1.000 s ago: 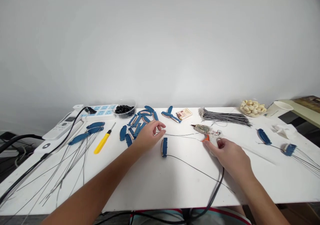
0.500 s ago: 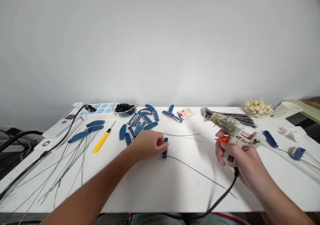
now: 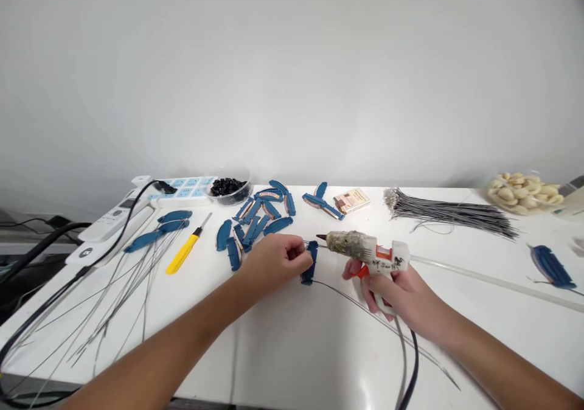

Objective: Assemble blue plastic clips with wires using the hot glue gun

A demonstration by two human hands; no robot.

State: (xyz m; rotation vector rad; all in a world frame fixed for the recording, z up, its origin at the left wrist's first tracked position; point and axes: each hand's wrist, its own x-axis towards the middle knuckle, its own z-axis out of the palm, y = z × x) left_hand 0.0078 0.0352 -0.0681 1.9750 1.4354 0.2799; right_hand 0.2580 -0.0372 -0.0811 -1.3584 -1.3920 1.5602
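My left hand (image 3: 283, 261) pinches a small blue curved piece (image 3: 309, 264) by its left side, holding it near the middle of the table. Thin dark wires (image 3: 351, 297) run from this piece toward the lower right. My right hand (image 3: 387, 288) is wrapped round the handle of a white hot glue gun (image 3: 371, 255), with fingers at its orange trigger. The gun's dark nozzle points left, close to the upper end of the blue piece; I cannot tell whether they touch. A long clear glue stick (image 3: 493, 281) extends from the gun's back.
Loose blue pieces (image 3: 249, 230) lie beyond my left hand. A yellow-handled screwdriver (image 3: 185, 252), wired blue pieces (image 3: 150, 236) and a power strip (image 3: 185, 190) are at left. Black bits fill a tub (image 3: 230, 188). A small box (image 3: 351, 201), a wire bundle (image 3: 451, 211) and a bowl of pale pieces (image 3: 524, 192) stand at right.
My right hand has brought the glue gun left, from the right side of the table to beside the blue piece. My left hand still holds that piece. The view has shifted slightly.
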